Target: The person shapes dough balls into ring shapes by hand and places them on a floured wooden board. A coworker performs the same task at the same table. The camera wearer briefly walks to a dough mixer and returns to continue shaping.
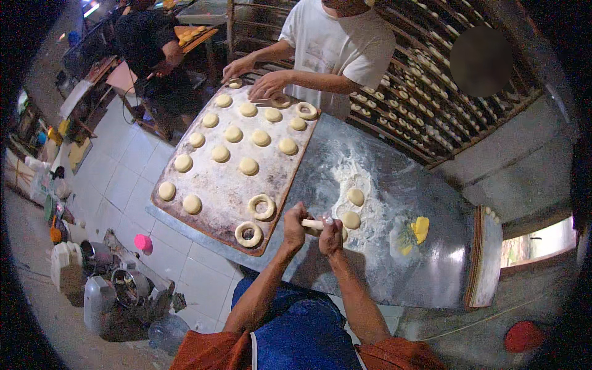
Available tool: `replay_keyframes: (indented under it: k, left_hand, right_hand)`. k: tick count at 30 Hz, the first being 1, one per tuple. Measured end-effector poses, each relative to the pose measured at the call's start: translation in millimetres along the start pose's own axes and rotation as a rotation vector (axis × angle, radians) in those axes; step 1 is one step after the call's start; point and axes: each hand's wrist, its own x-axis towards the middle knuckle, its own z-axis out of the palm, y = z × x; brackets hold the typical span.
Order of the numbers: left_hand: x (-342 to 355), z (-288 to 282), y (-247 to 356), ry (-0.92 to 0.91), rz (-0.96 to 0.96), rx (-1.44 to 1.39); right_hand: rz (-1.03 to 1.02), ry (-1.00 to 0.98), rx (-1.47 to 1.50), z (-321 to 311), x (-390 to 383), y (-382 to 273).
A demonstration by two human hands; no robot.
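Between my two fists a short pale piece of dough is stretched sideways over the near edge of the metal table. My left hand is closed round one end and my right hand round the other; the fingers hide the rest of its shape. Just right of my right hand, a dough round lies in the white flour, with another dough round beyond it. To the left, a floured board bears several dough rounds. Two dough rings, a nearer one and a farther one, lie at its near right corner.
Across the board a person in a white shirt has both hands at its far edge. Yellow fat sits on the metal table, near stacked boards. Behind stands a rack of dough rings; another person stands far left.
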Motion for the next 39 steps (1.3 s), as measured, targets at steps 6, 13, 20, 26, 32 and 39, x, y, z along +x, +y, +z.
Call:
replay_keyframes:
  k: [6,13,20,26,32,39]
  left_hand:
    - [6.5,-64.6,-11.1,-0.078,0.120,-0.034]
    - [9.2,-102.9,35.4,-0.031,0.367,0.524]
    - [5.4,-130.1,62.9,-0.065,0.527,0.678]
    - [-5.7,-148.8,84.8,-0.006,0.337,0.461]
    - [-6.3,-200.9,63.0,0.030,0.358,0.245]
    - [-6.3,-237.5,105.9,0.206,0.259,0.677]
  right_hand:
    - [0.129,-0.074,0.254,32.0,-9.7,-45.4]
    - [0.084,-0.437,0.373,66.1,-7.0,-43.2]
    - [-0.017,-0.533,0.255,86.3,2.6,-76.4]
    - [-0.104,-0.446,0.280,98.4,11.5,-133.9]
    - [-0.178,-0.587,0.270,120.9,6.8,-158.8]
    - [0.069,-0.750,0.433,141.5,15.3,-164.7]
